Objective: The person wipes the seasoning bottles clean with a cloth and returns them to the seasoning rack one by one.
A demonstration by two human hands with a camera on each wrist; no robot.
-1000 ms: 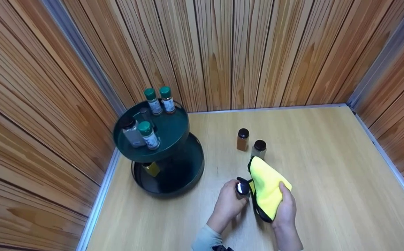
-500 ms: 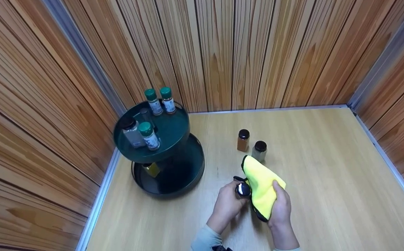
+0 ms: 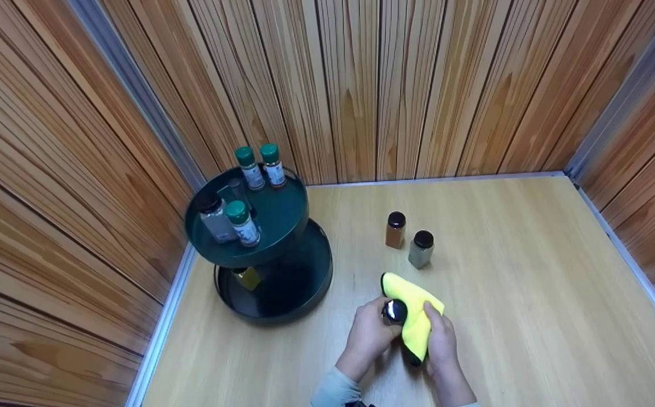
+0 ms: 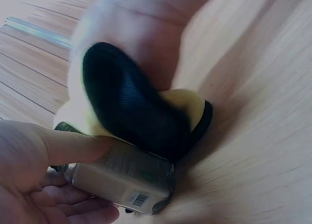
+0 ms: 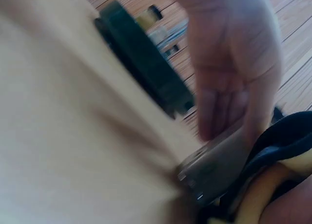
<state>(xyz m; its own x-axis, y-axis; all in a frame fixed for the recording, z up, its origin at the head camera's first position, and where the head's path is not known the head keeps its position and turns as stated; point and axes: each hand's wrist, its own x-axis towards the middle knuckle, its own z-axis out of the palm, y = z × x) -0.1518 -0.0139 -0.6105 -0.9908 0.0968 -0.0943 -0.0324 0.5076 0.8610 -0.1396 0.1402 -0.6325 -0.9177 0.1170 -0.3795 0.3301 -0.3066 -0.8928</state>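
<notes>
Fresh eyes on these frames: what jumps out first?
The bright yellow cloth in the right hand, against the dark-capped jar gripped by the left hand, low in the head view. Then the dark green two-tier stand at left, with three green-capped bottles on top.

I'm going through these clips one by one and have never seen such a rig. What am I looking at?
There is no machine, only a person's two bare hands. The wide picture comes from a camera on the head, looking down; the two close, tilted ones come from cameras on the wrists. The left hand grips a jar. The right hand holds a yellow cloth, which seems to touch it. On the table stand a brown jar, a grey jar and a two-tier stand bearing green-capped bottles and others.
</notes>
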